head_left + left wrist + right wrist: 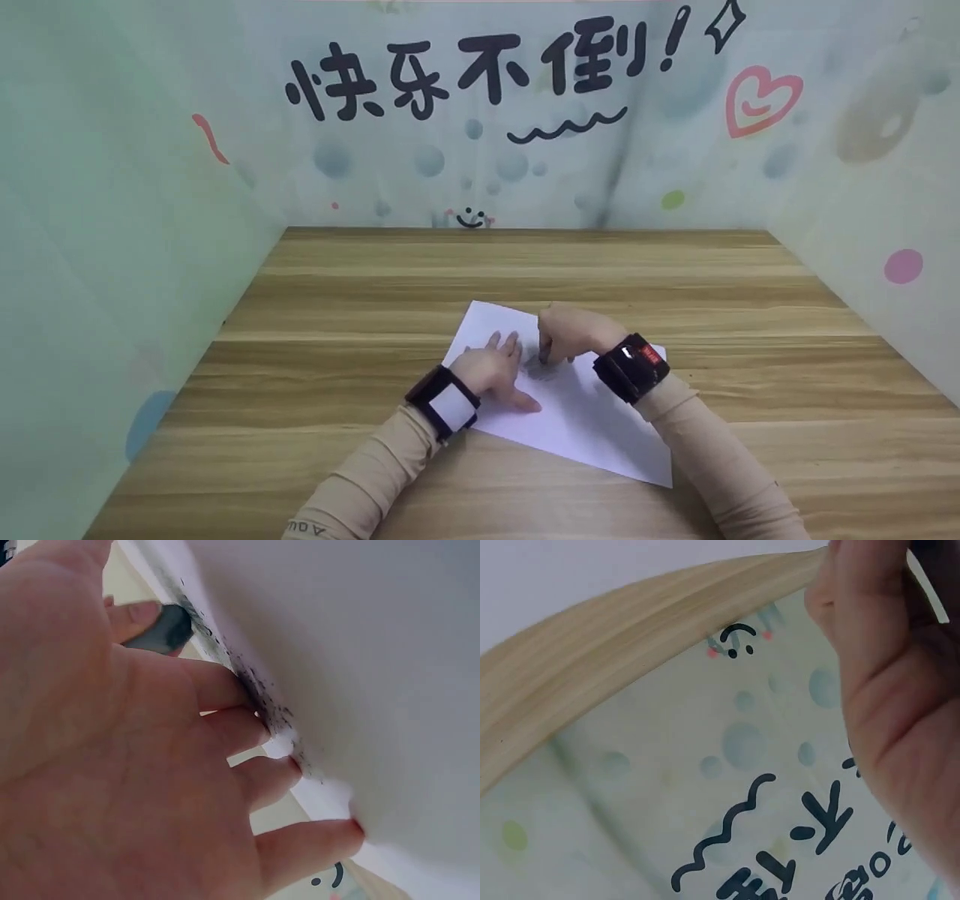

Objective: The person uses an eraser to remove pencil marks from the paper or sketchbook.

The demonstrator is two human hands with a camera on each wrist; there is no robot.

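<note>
A white sheet of paper [581, 427] lies at an angle on the table. My left hand [487, 371] rests on its left part with fingers spread, and the fingertips press the sheet in the left wrist view. My right hand [577, 330] is curled over the upper part of the paper, pinching a small grey eraser [161, 631] with a blackened end against the sheet. A grey smudge [538, 370] shows between the hands. Dark crumbs [279, 711] are scattered along the paper by the left fingertips. In the right wrist view the eraser is hidden behind the hand.
The wood-grain table [337, 300] extends around the sheet. Behind it hangs a printed cloth backdrop [525, 172], with cloth walls along the left and right sides. Each wrist wears a black strap [632, 367].
</note>
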